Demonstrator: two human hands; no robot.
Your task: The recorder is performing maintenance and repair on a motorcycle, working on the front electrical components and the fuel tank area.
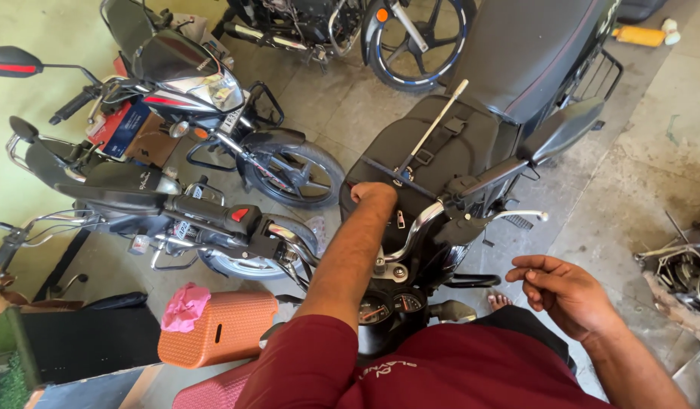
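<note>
I stand at the front of a black motorcycle [517, 68], looking over its handlebar [410, 235] and twin dials [388, 307]. My left hand [373, 194] reaches past the handlebar and rests as a closed fist on the black tank cover [448, 148]. It sits right beside the cross handle of a long T-handle wrench [433, 129] that lies on the cover; whether the fingers grip anything is hidden. My right hand [564, 286] hovers to the right of the handlebar, below the brake lever [520, 215]. Its fingers are loosely curled and apart, and it holds nothing.
Two more motorcycles [191, 83] [176, 220] are parked close on the left, and another one's wheel [418, 38] is at the top. An orange basket [229, 326] with a pink rag [185, 304] stands at lower left. Engine parts [683, 273] lie at right, a yellow bottle [638, 34] at top right.
</note>
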